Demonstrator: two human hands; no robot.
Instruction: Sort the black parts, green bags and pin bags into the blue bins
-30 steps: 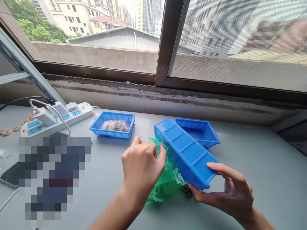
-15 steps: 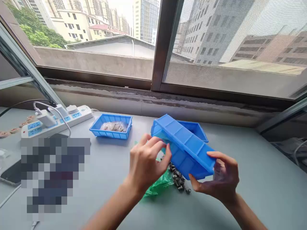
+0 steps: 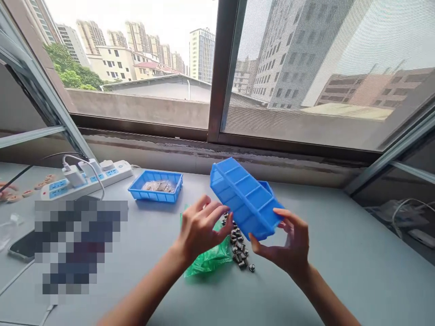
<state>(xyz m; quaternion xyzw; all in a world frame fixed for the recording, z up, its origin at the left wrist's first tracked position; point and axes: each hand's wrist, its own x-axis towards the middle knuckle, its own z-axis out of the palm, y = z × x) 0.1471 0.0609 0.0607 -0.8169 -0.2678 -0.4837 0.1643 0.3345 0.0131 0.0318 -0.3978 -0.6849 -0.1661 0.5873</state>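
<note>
My right hand [image 3: 288, 244] grips a blue plastic bin [image 3: 244, 199] by its near right end, thumb below and fingers above. The bin is raised and tipped, its ribbed outside facing me, so its inside is hidden. My left hand [image 3: 204, 222] hovers by the bin's left side, fingers curled, with a gap to the thumb and nothing visible between them. Below the bin lie several small dark metal cylindrical parts [image 3: 240, 253] in a loose pile. A crumpled green plastic bag [image 3: 209, 262] lies under and beside my left hand, against the pile.
Another blue bin [image 3: 156, 197] holding a clear bag of small parts stands back left. A further blue bin [image 3: 267, 186] is mostly hidden behind the raised one. A power strip [image 3: 91, 176] with plugs, a phone [image 3: 22, 246] and cables lie left. A window frame [image 3: 217, 90] rises behind.
The raised bin has turned so more of its ribbed outside faces me. My camera view has shifted slightly. The metal parts lie in much the same pile.
</note>
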